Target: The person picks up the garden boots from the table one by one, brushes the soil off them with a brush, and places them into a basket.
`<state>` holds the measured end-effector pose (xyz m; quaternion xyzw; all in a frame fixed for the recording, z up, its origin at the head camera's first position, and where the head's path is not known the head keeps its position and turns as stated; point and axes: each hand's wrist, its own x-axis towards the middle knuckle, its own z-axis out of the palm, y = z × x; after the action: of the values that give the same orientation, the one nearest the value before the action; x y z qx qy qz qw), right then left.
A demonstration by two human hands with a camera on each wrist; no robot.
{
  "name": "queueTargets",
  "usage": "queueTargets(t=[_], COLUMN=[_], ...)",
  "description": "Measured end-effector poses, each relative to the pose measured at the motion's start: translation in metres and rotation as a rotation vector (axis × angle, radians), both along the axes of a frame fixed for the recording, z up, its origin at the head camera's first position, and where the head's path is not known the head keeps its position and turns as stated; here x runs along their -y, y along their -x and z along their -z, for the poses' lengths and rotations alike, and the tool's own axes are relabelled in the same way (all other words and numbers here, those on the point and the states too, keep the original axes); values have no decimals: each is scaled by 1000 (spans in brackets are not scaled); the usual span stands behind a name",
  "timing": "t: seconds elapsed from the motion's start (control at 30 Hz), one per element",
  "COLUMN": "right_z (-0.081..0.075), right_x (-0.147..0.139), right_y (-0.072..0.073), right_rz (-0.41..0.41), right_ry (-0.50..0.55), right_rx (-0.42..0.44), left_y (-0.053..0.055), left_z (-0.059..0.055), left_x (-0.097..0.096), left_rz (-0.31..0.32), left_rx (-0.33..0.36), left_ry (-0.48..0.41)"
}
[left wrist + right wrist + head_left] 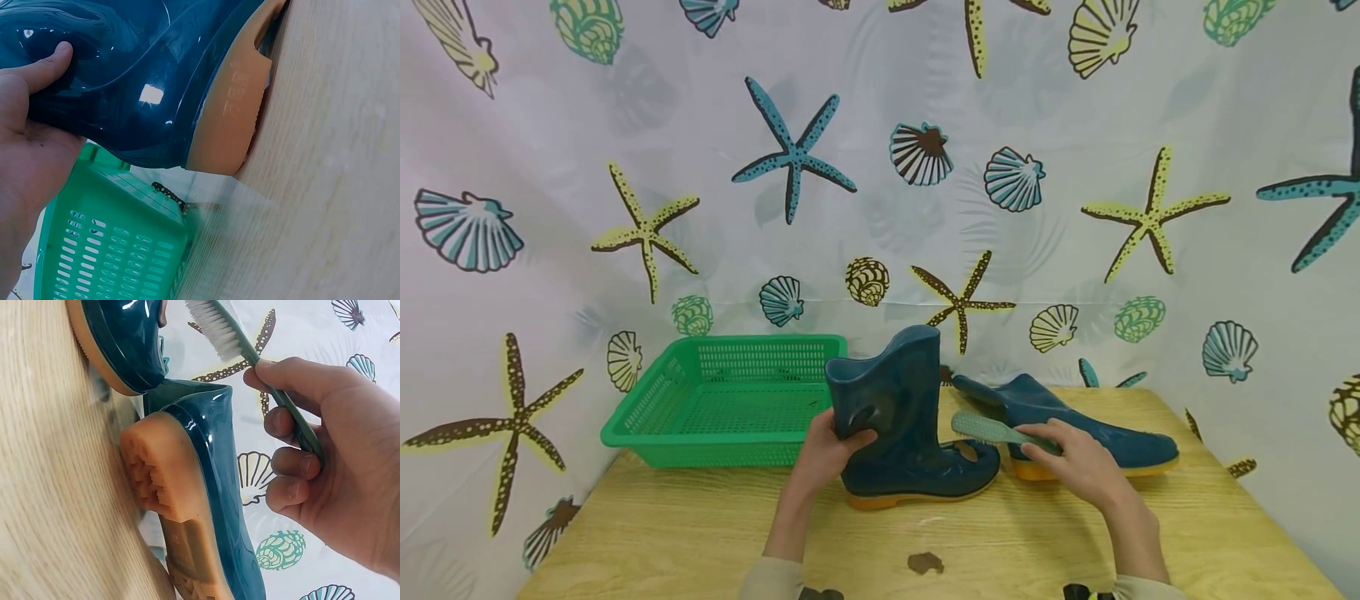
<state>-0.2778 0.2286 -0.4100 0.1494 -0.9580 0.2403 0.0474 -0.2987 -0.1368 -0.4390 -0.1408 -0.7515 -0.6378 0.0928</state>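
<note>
A dark blue rubber boot (898, 417) with a tan sole stands upright on the table, its toe to the right. My left hand (829, 450) grips the back of its shaft, the thumb pressing a dent into the rubber. A brown patch (966, 451) shows on the toe. In my right hand (1078, 462) is a green brush (988, 427), held by its handle above the boot's toe. Its white bristles (215, 331) show in the right wrist view, apart from the boot. The other blue boot (1075, 427) lies on its side behind the brush.
A green plastic basket (722, 437) with slotted sides stands at the back left of the wooden table (700, 533). Near the front edge lies a small brown patch (925, 562). A curtain (865, 225) printed with shells and starfish hangs behind the table.
</note>
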Motion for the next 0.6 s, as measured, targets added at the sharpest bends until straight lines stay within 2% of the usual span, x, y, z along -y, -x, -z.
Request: queueTargets(t=[0.17, 0.47, 0.6], right_z=[1, 3, 3], right_x=[-1, 1, 1], right_y=[0, 2, 2], right_rz=[10, 21, 22], right_ry=[-17, -60, -89], right_rx=[19, 44, 29], left_y=[0, -1, 0], left_z=[1, 0, 1], left_x=[-1, 0, 1], left_rz=[15, 25, 33], left_rx=[14, 20, 16], left_ry=[-18, 1, -5])
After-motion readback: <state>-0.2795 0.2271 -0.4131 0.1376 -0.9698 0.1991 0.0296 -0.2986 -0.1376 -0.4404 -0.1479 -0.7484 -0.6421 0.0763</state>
